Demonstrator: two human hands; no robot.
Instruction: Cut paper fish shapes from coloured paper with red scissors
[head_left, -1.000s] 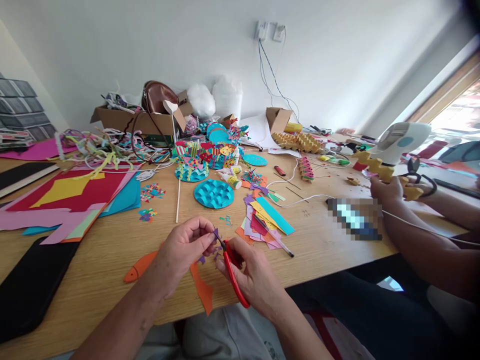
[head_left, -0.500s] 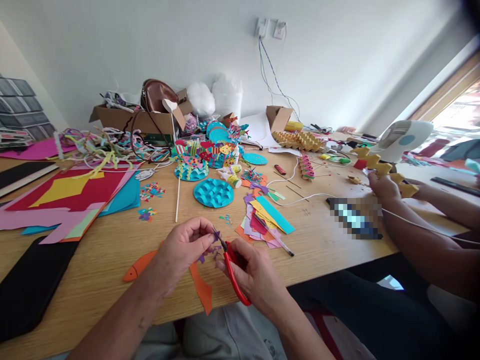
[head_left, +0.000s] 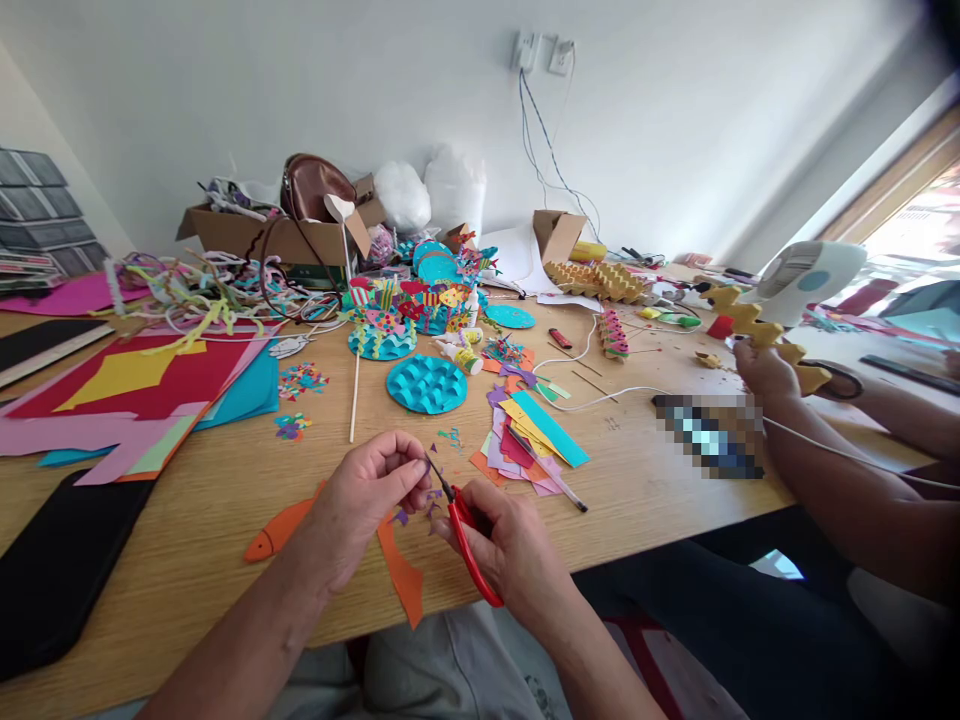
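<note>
My right hand [head_left: 514,540] is closed round the red handles of a pair of scissors [head_left: 472,555], whose blades point up and left toward my left fingertips. My left hand [head_left: 382,485] is closed in a pinch at the blade tips, on a small piece of purple paper mostly hidden by the fingers. Small purple paper scraps [head_left: 401,517] lie on the table below the blades. Between my wrists an orange paper strip [head_left: 403,575] reaches over the table edge. Partly behind my left forearm is an orange paper fish [head_left: 277,532].
At right another person's hand [head_left: 772,370] holds a yellow egg-carton strip [head_left: 746,320]. Ahead lie a blue wavy paper disc [head_left: 426,385], stacked paper strips with a pen [head_left: 555,475] and a wooden stick [head_left: 354,400]. Coloured sheets [head_left: 142,440] and a black case [head_left: 67,570] are at left.
The purple piece that showed at my left fingertips is now barely visible, and a purple scrap shows just above the blades. Both hands stay in nearly the same place.
</note>
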